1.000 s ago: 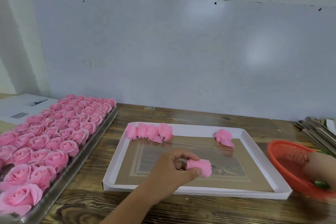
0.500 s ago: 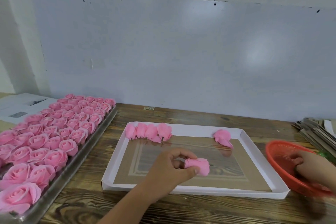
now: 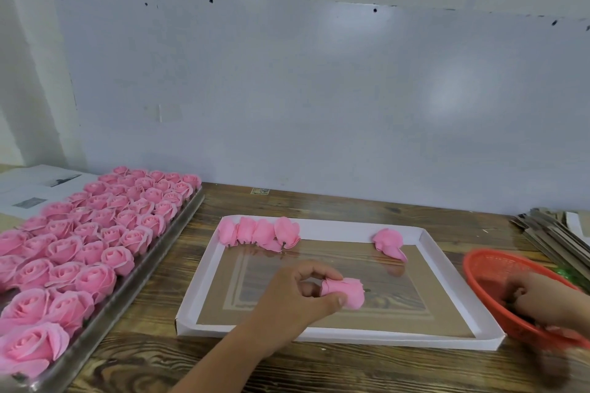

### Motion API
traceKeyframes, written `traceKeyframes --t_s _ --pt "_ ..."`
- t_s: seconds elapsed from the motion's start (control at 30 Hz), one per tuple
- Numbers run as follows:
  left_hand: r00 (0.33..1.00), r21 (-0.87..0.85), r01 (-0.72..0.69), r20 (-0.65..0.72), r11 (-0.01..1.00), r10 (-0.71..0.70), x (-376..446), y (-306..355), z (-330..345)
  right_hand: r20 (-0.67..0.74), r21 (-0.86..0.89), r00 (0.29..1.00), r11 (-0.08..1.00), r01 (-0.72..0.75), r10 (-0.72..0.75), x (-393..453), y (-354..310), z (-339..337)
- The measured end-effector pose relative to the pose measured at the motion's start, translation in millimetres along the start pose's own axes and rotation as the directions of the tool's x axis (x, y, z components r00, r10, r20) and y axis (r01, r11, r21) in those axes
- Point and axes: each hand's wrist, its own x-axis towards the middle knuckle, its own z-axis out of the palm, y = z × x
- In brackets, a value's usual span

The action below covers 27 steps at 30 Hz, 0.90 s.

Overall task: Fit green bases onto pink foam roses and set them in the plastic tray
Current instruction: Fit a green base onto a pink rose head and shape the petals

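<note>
My left hand (image 3: 300, 297) pinches a pink foam rose (image 3: 346, 292) on its side above the white-rimmed plastic tray (image 3: 204, 268). A row of several roses (image 3: 258, 231) lies along the tray's far left edge, and one more rose (image 3: 389, 242) lies at its far right. My right hand (image 3: 539, 300) reaches into the red basket (image 3: 479, 271) at the right, fingers curled down inside it. What they hold is hidden. A bit of green (image 3: 566, 273) shows behind the basket rim.
A metal tray (image 3: 134, 284) packed with several pink roses (image 3: 95, 233) fills the left side of the wooden table. Papers (image 3: 35, 188) lie behind it. A stack of flat cardboard pieces (image 3: 555, 226) sits at the far right. A pale wall panel stands behind.
My right hand has moved from the basket's near rim further into the basket. My left hand with the rose has barely moved.
</note>
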Motion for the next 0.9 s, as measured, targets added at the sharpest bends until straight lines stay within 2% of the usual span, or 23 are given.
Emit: traceKeyframes --t_s 0.13,0.23,0.3,0.47,0.7,0.9 --pt "1.0 0.001 -0.003 -0.003 1.0 0.003 -0.1 0.9 1.3 -0.029 -0.03 0.999 0.999 -0.029 0.028 8.8 11.7 6.6" --pt "1.0 -0.005 -0.002 -0.003 1.0 0.002 -0.5 1.8 1.7 -0.147 0.047 0.988 0.998 -0.037 0.043 12.2 18.5 6.6" --pt "1.0 -0.009 -0.003 -0.003 1.0 0.003 -0.8 2.2 1.6 -0.169 0.066 0.984 0.997 -0.051 0.061 12.3 20.3 4.0" --pt "1.0 -0.021 -0.001 -0.009 1.0 0.001 -1.6 4.2 1.0 -0.241 0.039 0.956 0.986 -0.163 0.167 10.2 28.6 1.3" --pt "1.0 -0.022 0.005 -0.013 1.0 -0.006 -2.2 5.6 0.5 -0.214 -0.066 0.964 0.982 -0.174 0.157 22.9 44.7 15.4" --pt "1.0 -0.014 0.007 -0.012 1.0 -0.007 -2.9 7.7 -0.1 -0.252 -0.078 0.956 0.982 -0.171 0.147 13.6 32.1 10.5"
